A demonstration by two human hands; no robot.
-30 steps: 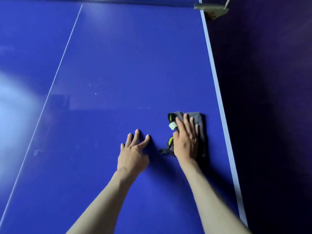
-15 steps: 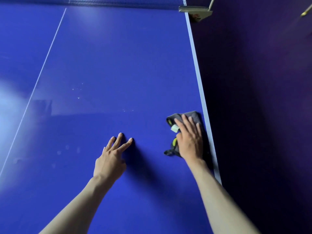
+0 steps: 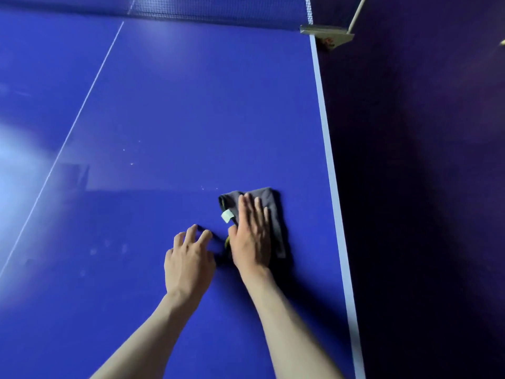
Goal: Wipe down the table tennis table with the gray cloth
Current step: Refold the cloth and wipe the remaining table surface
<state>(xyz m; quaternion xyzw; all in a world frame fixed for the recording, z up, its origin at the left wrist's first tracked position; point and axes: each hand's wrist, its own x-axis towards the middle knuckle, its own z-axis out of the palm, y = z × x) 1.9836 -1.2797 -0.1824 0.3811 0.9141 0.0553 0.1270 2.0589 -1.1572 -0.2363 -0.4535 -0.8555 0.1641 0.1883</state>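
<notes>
Slid away from the white side line point(image 3: 325, 149) since before: gray cloth point(image 3: 269, 206), flat under right hand point(image 3: 252, 239), fingers straight, pressing. Left hand point(image 3: 188, 262) just beside, fingers loosely spread on table point(image 3: 177, 105).

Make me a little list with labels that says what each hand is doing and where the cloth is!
surface: blue table tennis table
cloth: gray cloth, folded, flat on the table near the white side line
right hand: right hand pressing flat on the cloth, fingers straight
left hand: left hand resting on the bare table beside the cloth, fingertips down
net: net along the far edge
specks: small white specks ahead of the cloth
</notes>
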